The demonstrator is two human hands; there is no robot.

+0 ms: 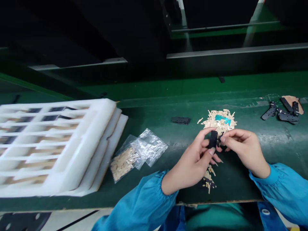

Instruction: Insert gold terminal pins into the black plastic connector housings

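Observation:
My left hand (196, 157) grips a small black plastic part (213, 139) between thumb and fingers, holding it upright above the bench. Close beside it, my right hand (243, 146) has thumb and forefinger pinched together at the part's right side. What sits between those right fingertips is too small and dark to make out. Behind the hands lies a heap of small cream-coloured flat pieces (218, 123) with bits of teal film (223, 120) on top. A smaller scatter of cream pieces (209, 181) lies below my left hand, near the bench edge.
White foam trays (96, 128) are stacked at the left, with dark and tan parts in their slots. Clear plastic bags (146, 147), one with cream pieces, lie beside them. A short stack of black parts (180, 120) and several loose black parts (287, 115) rest on the green bench (240, 96).

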